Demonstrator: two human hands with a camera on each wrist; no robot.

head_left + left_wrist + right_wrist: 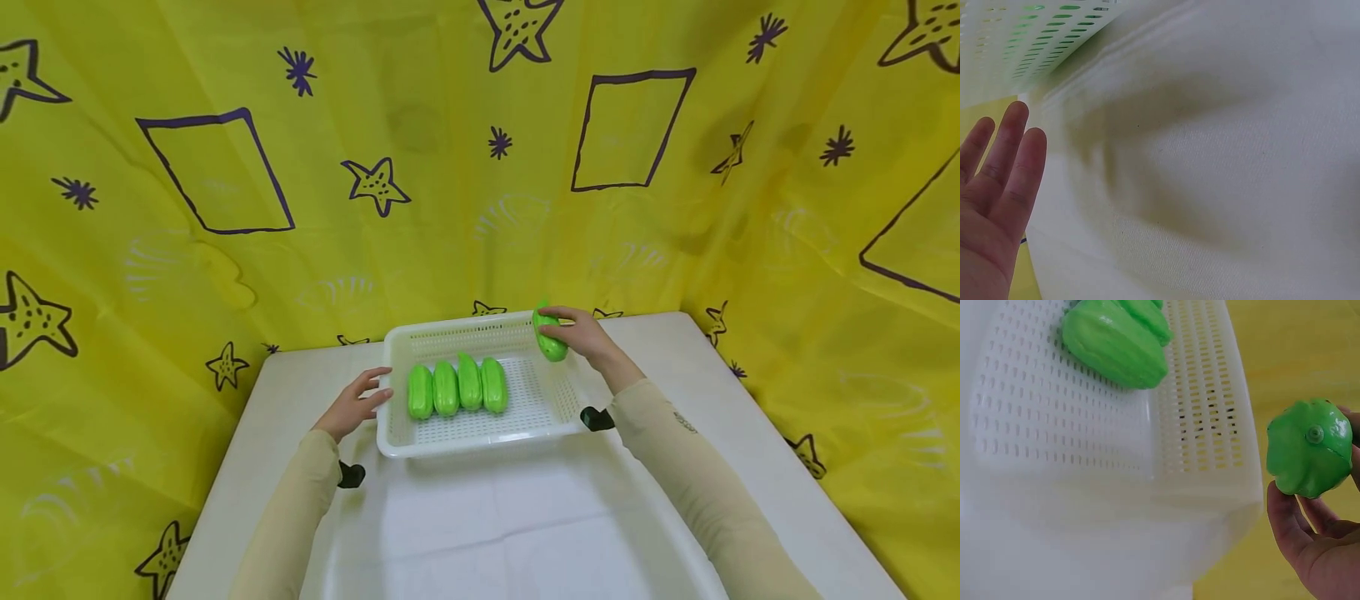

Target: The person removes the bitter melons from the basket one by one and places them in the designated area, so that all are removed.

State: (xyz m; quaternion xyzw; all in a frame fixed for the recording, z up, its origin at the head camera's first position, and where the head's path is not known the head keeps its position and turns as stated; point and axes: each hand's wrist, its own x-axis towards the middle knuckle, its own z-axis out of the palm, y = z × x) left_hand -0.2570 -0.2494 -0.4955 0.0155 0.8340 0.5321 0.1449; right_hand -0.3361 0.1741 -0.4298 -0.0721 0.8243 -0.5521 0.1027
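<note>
In the head view, a white perforated plastic basket (pixel 487 442) stands at the back of the table. Several green ridged gourds (pixel 446 390) lie side by side in its left half. My right hand (pixel 588 337) grips another green ridged gourd (pixel 553 346) over the basket's right back corner, thumb and fingers around its sides. The right wrist view shows that held gourd (pixel 1310 450) end-on, with a round stub at its tip. At the basket's left end is my left hand (pixel 351 408), fingertips right at the rim. Its fingers (pixel 1022 169) look nearly straight in the left wrist view.
A white cloth covers the table (pixel 480 533), which stretches in front of the basket. Close behind it hangs a yellow curtain (pixel 450 267) with drawn stars and frames, wrapping both sides. Dark wrist devices (pixel 597 418) show beside both sleeves.
</note>
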